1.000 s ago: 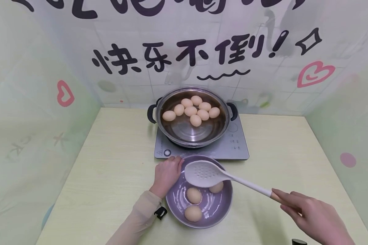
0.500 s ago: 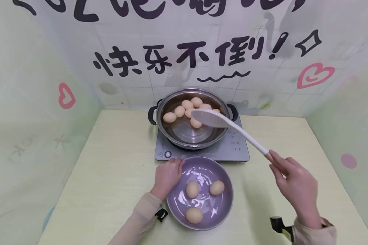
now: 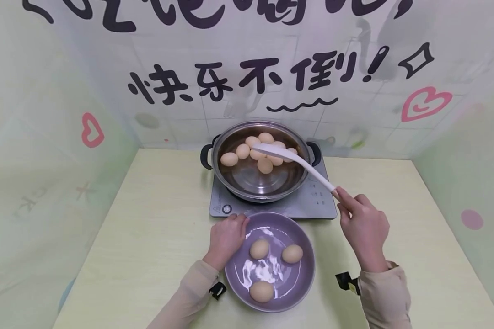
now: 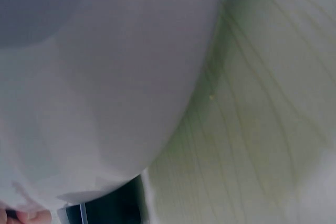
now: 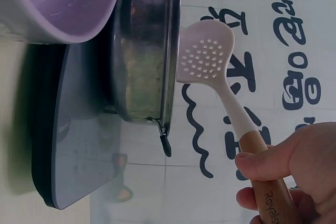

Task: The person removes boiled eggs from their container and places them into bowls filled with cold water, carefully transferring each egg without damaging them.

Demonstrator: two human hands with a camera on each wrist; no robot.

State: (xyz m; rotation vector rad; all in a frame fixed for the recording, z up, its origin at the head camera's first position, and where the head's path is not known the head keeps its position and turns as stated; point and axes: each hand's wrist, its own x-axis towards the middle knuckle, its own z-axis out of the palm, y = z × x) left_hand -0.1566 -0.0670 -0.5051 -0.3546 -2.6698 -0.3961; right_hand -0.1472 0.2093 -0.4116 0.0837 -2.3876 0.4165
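My right hand [image 3: 364, 226] grips the wooden handle of a white slotted spoon [image 3: 278, 151]. The spoon's head is over the steel pot [image 3: 247, 183], above several eggs [image 3: 229, 159] in it; the head covers some of them. In the right wrist view, thumb and fingers wrap the handle, and the holed head [image 5: 205, 56] stands beside the pot's rim. My left hand [image 3: 228, 235] holds the left rim of a purple bowl [image 3: 298, 285] with three eggs [image 3: 261, 291] inside. The left wrist view shows mostly the bowl's pale outer wall [image 4: 121, 93], with fingertips at the lower left corner.
The pot, with two black side handles, stands on a flat grey induction cooker [image 3: 308, 209] against the printed back wall [image 3: 169, 125]. The bowl sits on the pale wood-grain table [image 3: 148, 228] just in front of the cooker. Printed walls rise on both sides.
My right hand has carried the slotted spoon from over the bowl, forward and left, to above the pot. An egg in the bowl has shifted slightly. My left hand stays on the rim.
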